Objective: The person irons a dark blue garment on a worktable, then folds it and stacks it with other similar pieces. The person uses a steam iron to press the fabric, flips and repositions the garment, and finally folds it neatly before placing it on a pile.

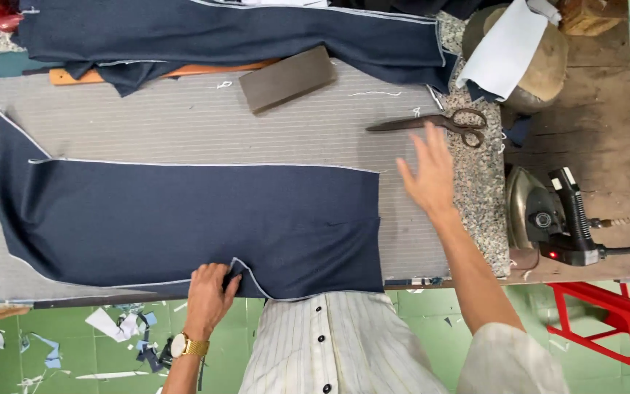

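Observation:
A cut piece of dark navy cloth (183, 219) lies flat on the striped grey work surface (183, 124). My left hand (209, 295), with a gold wristwatch, pinches the cloth's near edge where a corner is folded up. My right hand (426, 174) hovers open above the surface just right of the cloth, fingers spread, a little short of the large dark scissors (432, 122). The scissors lie shut on the speckled strip at the table's right side.
More navy cloth (235, 33) is piled across the back, over a wooden ruler (74, 75). A dark rectangular block (287, 79) lies beside it. An electric iron (545, 215) rests on the wooden bench at right, a red stool (614, 321) below. Cloth scraps litter the green floor (118, 328).

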